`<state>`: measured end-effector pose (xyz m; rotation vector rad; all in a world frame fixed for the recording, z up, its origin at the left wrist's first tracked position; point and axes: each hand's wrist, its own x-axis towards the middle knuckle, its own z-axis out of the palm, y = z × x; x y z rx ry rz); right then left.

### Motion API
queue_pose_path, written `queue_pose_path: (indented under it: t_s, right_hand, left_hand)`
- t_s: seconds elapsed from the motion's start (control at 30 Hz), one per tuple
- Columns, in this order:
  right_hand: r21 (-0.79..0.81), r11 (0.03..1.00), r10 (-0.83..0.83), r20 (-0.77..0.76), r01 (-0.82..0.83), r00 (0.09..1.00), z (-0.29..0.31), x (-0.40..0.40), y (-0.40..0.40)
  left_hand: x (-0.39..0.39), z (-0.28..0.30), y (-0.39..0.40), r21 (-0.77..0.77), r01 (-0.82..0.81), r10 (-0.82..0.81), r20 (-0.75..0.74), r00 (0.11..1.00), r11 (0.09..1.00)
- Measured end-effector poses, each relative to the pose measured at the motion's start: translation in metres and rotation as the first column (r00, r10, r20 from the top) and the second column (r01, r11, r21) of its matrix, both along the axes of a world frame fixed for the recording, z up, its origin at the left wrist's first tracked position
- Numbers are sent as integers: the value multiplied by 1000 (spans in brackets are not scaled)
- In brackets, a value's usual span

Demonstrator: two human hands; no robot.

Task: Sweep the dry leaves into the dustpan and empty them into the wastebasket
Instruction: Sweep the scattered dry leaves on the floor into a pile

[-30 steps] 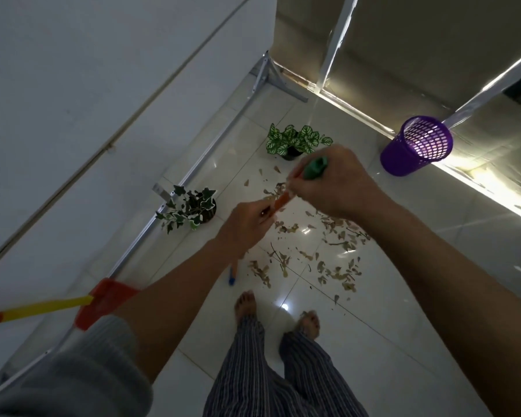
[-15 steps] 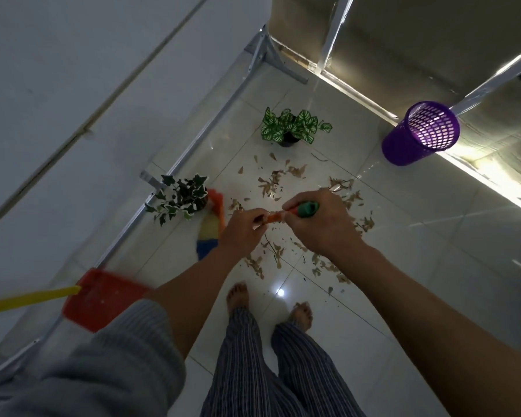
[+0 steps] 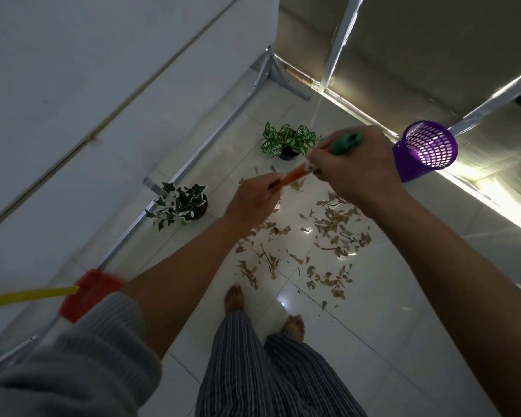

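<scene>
White floor tiles (image 3: 418, 266) carried dry leaves (image 3: 328, 236) scattered ahead of bare feet, none yet gathered. Both hands, left hand (image 3: 253, 200) and right hand (image 3: 355, 167), were curled tight round the broom handle (image 3: 295, 177). A hard stroke could scatter leaves toward the potted plants (image 3: 286, 139). The wastebasket (image 3: 424, 152) showed nothing inside; the dustpan (image 3: 88, 296) lay apart, its contents unclear.

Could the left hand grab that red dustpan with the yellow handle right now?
Probably not yet: the left hand is gripping the orange broom handle, and the red dustpan with the yellow handle lies low behind that arm.
</scene>
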<state>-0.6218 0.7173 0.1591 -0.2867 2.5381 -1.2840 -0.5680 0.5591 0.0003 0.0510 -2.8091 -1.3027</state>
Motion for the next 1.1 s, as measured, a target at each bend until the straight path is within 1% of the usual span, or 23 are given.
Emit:
queue_pose_path:
  t_s: [0.07,0.13,0.2,0.3,0.37,0.5,0.53,0.67,0.8,0.9,1.0,1.1]
  right_hand:
    - [-8,1000,15,-24,-15,1000,-3,-4,-11]
    - [6,1000,27,-21,-27,999,-16,-5,-22]
    - [18,1000,-7,7,7,1000,-35,-7,-33]
    - [34,994,-102,57,100,993,-62,-14,-48]
    - [77,991,-116,84,109,990,-71,-20,-52]
    - [211,977,-70,121,43,990,-75,-23,-54]
    - [231,972,-66,122,36,990,-73,-24,-54]
    - [256,967,-34,73,15,997,-46,-33,-55]
    - [149,988,-41,-43,46,998,-6,-54,-60]
    - [55,996,-70,-109,76,992,10,-63,-69]
    - [12,995,-97,-127,99,987,1,-62,-78]
    - [-11,991,-136,-60,135,989,-32,-49,-81]
  left_hand:
    - [-11,-4,-11,-11,-41,41,-23,999,999]
    - [-20,-17,-25,-3,-76,76,-8,997,997]
    - [-29,-28,-35,-11,-87,87,7,996,996]
    - [-38,-45,-42,4,-82,82,53,995,997]
    - [-41,-54,-43,17,-69,68,68,995,997]
    - [-39,-62,-32,146,-41,5,236,972,988]
    - [-37,-61,-27,159,-34,-6,248,969,987]
    - [-40,-49,-21,140,12,-33,148,988,990]
    - [-59,-19,-37,83,34,-34,-2,999,996]
    - [-73,-4,-56,29,-3,6,-99,995,1000]
    - [-83,-10,-73,-30,-45,41,-115,992,999]
    - [-92,-31,-85,-40,-10,8,-50,999,999]
